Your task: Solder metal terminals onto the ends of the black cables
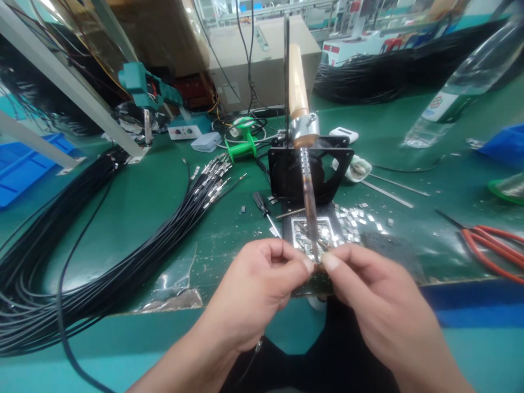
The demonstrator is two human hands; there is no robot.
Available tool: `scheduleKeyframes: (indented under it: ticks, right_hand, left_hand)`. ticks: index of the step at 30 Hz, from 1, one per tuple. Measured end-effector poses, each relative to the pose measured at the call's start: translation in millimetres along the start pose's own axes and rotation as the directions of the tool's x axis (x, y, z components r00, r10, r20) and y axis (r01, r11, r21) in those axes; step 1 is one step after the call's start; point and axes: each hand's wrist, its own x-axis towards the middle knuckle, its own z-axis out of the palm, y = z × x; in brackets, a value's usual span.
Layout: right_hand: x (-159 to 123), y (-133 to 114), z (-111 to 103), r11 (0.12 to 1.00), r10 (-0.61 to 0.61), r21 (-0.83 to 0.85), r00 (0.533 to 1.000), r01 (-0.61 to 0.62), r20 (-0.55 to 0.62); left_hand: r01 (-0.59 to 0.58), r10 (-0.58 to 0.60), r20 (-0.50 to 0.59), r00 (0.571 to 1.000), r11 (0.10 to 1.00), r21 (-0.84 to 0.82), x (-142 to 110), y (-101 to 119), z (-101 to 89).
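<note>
My left hand (pixel 270 284) and my right hand (pixel 372 295) meet at the front edge of the bench. Both are closed, thumb against forefinger, around something too small to make out. Right between the fingertips comes the tip of a soldering iron (pixel 310 210), pointing down from its stand with its wooden handle (pixel 298 82) on top. Below my left wrist a thin dark cable (pixel 249 367) with a shiny end hangs over my lap. Behind the fingers sits a shallow tray (pixel 311 220) of small metal connector pieces, with more pieces (pixel 354 218) scattered to its right.
A thick bundle of black cables (pixel 135 267) with metal ends curves across the left. A screwdriver (pixel 262 206), a green spool (pixel 242 143) and a black fan frame (pixel 282 172) stand or lie behind. Red-handled pliers (pixel 491 248) and a plastic bottle (pixel 450 103) are at right.
</note>
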Motion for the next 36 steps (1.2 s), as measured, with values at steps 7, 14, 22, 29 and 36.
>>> scheduleKeyframes:
  ticks: [7, 14, 22, 29, 36]
  right_hand:
    - [-5, -16, 7, 0.998, 0.053, 0.02, 0.998, -0.052, -0.035]
    - [-4, -15, 8, 0.997, 0.075, 0.029, 0.996, -0.074, -0.052]
    - [-2, -11, 5, 0.998, 0.07, 0.01, 0.997, -0.07, -0.024]
    - [0, -10, 2, 0.998, 0.066, -0.012, 0.998, -0.066, 0.023]
    - [-11, 1, -1, 0.999, -0.011, -0.052, 0.998, 0.014, 0.061]
  left_hand:
    - [-0.019, 0.019, 0.001, 1.0, 1.0, 0.009, -1, 0, -1.4]
    - [-0.038, 0.038, 0.004, 0.999, 0.998, 0.039, -1, 2, -0.5]
    - [-0.031, 0.031, 0.004, 1.0, 0.999, 0.043, 0, 8, -0.6]
    - [0.026, -0.03, 0.051, 0.998, 0.997, 0.073, 5, 14, -5.2]
    - [0.019, -0.024, 0.047, 0.999, 0.995, 0.094, -5, 2, -5.1]
